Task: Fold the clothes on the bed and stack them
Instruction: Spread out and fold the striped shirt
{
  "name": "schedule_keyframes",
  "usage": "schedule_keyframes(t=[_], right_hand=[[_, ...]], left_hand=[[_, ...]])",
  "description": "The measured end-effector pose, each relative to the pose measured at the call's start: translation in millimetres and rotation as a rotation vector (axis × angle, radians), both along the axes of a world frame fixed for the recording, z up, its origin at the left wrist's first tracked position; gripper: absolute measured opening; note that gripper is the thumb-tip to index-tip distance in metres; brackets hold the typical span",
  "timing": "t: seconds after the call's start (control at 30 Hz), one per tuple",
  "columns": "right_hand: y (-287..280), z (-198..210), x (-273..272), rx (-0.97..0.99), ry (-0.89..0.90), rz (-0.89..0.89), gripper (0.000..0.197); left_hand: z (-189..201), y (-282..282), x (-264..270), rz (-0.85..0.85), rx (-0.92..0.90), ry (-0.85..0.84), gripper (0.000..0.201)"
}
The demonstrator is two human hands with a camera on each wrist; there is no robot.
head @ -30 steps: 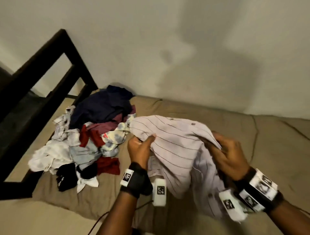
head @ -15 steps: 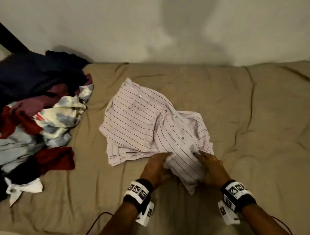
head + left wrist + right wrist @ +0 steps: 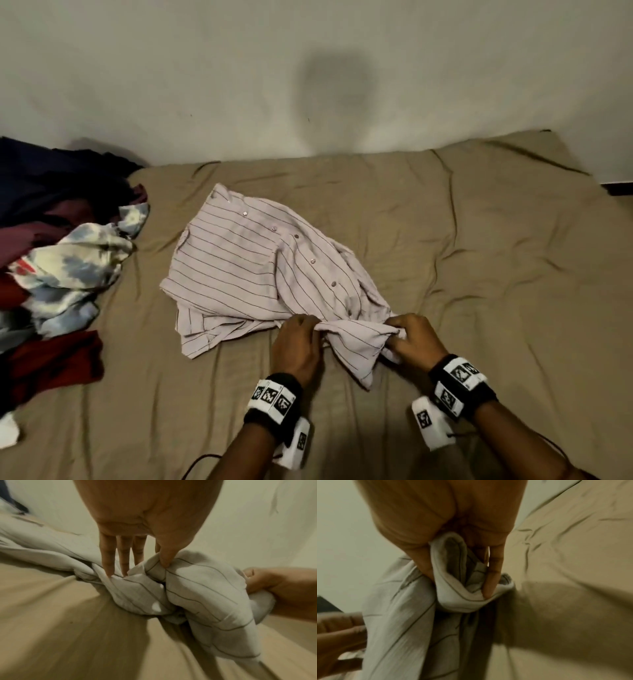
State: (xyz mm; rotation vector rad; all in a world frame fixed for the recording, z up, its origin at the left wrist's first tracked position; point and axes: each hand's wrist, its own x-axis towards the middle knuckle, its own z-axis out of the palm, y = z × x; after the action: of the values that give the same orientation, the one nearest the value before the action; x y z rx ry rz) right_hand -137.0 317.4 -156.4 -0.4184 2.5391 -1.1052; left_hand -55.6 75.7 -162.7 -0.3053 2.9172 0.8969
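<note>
A pale pink striped button shirt (image 3: 253, 270) lies crumpled on the tan bed sheet (image 3: 496, 274), collar toward the wall. My left hand (image 3: 301, 334) pinches a bunched fold of its near hem between thumb and fingers (image 3: 162, 559). My right hand (image 3: 409, 334) grips the hem a little to the right, the cloth (image 3: 453, 588) wrapped between thumb and fingers. The stretch of fabric (image 3: 356, 337) between both hands is lifted slightly off the sheet.
A heap of unfolded clothes (image 3: 68, 267) covers the left side of the bed: dark navy, maroon, tie-dye and red pieces. A plain wall (image 3: 308, 85) runs behind the bed. Bare wrinkled sheet spreads right of the shirt and along the near edge.
The shirt came down from the air onto the bed. Both hands moved to its near hem and now hold it bunched, slightly farther apart than half a second ago.
</note>
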Motion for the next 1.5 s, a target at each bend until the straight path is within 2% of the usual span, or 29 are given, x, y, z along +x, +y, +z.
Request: schedule_keyframes(t=[0.07,0.17,0.23,0.27,0.33,0.37,0.4,0.47,0.53,0.57,0.63,0.67,0.73,0.77,0.83,0.87,0.93,1.0,1.1,1.13,1.23,1.3,1.4,1.47,1.5], right_hand=[[-1,20,6,-0.087,-0.059,-0.051,0.012],[-8,53,19,-0.265,-0.151,-0.082,0.028],[-13,78,30,-0.303,-0.157,-0.037,0.039],[-15,91,38,-0.290,-0.143,-0.011,0.038],[-20,115,51,-0.244,-0.124,0.048,0.031],[-23,126,63,-0.244,-0.129,0.084,0.030],[-26,135,72,-0.255,-0.137,0.116,0.032],[-28,151,95,-0.352,-0.132,0.126,0.039],[-22,164,113,-0.548,-0.149,0.024,0.038],[-14,166,122,-0.656,-0.181,-0.047,0.038],[3,158,135,-0.799,-0.209,-0.174,0.052],[14,150,144,-0.808,-0.176,-0.219,0.067],[34,127,165,-0.651,-0.090,-0.260,0.102],[41,117,175,-0.552,-0.082,-0.252,0.113],[47,99,191,-0.472,-0.103,-0.205,0.123],[45,96,197,-0.468,-0.104,-0.175,0.124],[34,98,205,-0.460,-0.064,-0.121,0.117],[16,107,205,-0.471,-0.037,-0.112,0.099],[-5,129,197,-0.649,-0.083,-0.137,0.043],[-8,139,195,-0.688,-0.111,-0.147,0.033],[-4,182,191,-0.736,-0.090,-0.105,0.025],[7,214,177,-0.737,0.011,-0.087,0.028],[29,266,143,-0.778,0.202,-0.115,0.022],[44,312,124,-0.756,0.369,-0.099,0.033],[49,340,120,-0.719,0.443,-0.066,0.034]], left_hand=[[16,-6,6,0.001,0.012,0.051,0.045],[44,-9,28,0.017,0.051,0.254,0.030],[68,-2,55,-0.095,0.116,0.386,0.073],[80,4,71,-0.161,0.155,0.376,0.093],[98,20,95,-0.245,0.242,0.244,0.116],[106,26,108,-0.227,0.284,0.188,0.119],[107,31,112,-0.175,0.320,0.197,0.112],[112,37,116,-0.038,0.353,0.313,0.070],[120,41,120,0.065,0.342,0.394,0.031],[128,43,123,0.092,0.356,0.410,0.024],[142,41,126,0.147,0.390,0.419,0.019],[150,42,128,0.176,0.414,0.425,0.016],[166,40,134,0.255,0.497,0.444,0.014],[174,38,137,0.295,0.537,0.454,0.020],[191,37,139,0.339,0.617,0.465,0.031],[200,37,141,0.346,0.645,0.464,0.027],[218,40,145,0.337,0.678,0.452,0.020],[231,43,146,0.317,0.691,0.435,0.029],[252,48,154,0.310,0.684,0.476,0.034],[258,49,156,0.315,0.702,0.489,0.035],[285,40,161,0.308,0.688,0.521,0.031],[308,27,160,0.287,0.633,0.532,0.031],[344,10,157,0.153,0.517,0.491,0.043],[368,2,152,0.031,0.331,0.462,0.032],[379,-1,149,-0.019,0.180,0.466,0.025]])
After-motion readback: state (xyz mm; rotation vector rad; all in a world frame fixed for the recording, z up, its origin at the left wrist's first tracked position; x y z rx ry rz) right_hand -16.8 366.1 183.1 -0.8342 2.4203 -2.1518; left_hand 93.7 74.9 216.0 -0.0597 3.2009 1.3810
